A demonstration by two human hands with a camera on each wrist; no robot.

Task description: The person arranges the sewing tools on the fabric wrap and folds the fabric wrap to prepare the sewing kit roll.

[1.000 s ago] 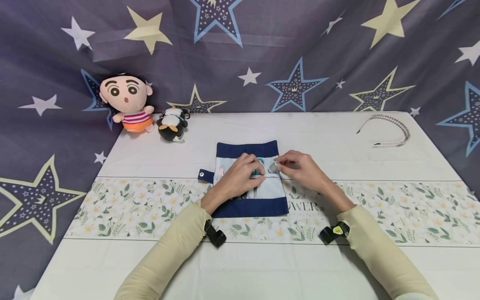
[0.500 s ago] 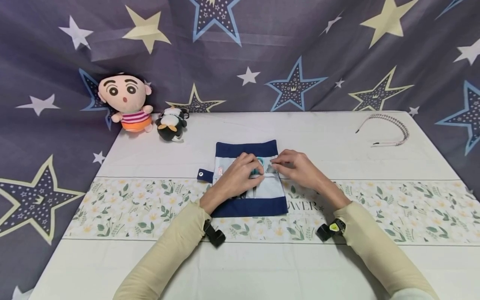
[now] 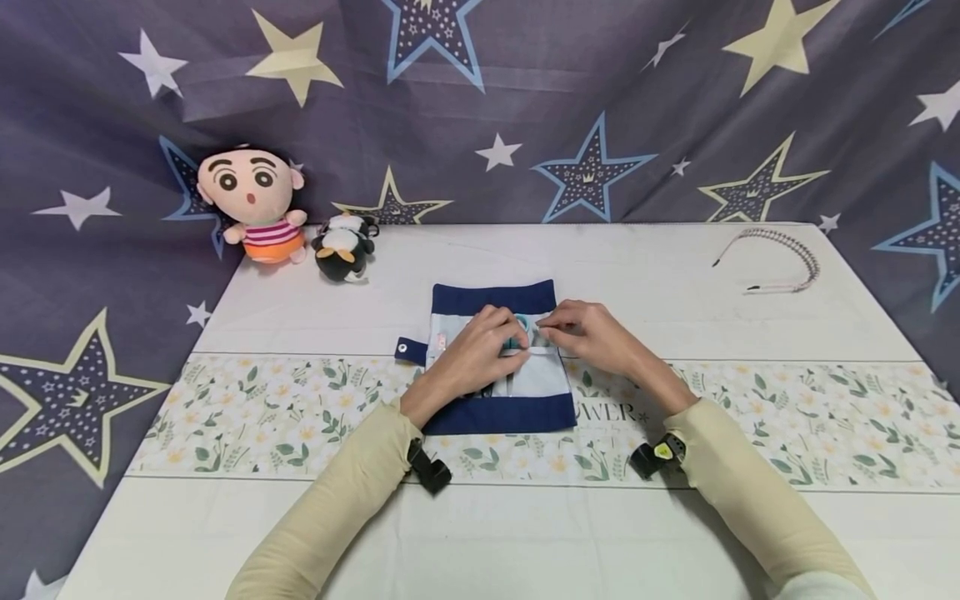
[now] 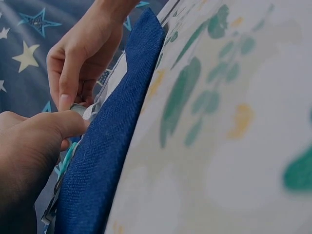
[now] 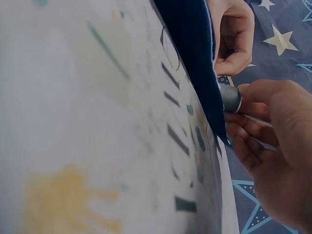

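- Centre frame, my left hand (image 3: 480,354) pins the navy-and-pale-blue fabric roll-up pouch (image 3: 495,358) flat.
- Right hand (image 3: 592,337) pinches a small silver thimble-like cap (image 5: 230,97) at the pocket's edge.
- Looks like mid-tuck; next I'd slide it in gently.

**Home-style craft table w/ staged backdrop**

Looks like a room at home set up for filming. Table (image 3: 675,283) has a white cloth w/ a floral band (image 3: 787,417). Behind it hangs a grey-blue star-print sheet (image 3: 525,100), creased, used as backdrop. Two plush toys (image 3: 258,204) sit at the back left edge; a hairband (image 3: 780,250) lies back right.
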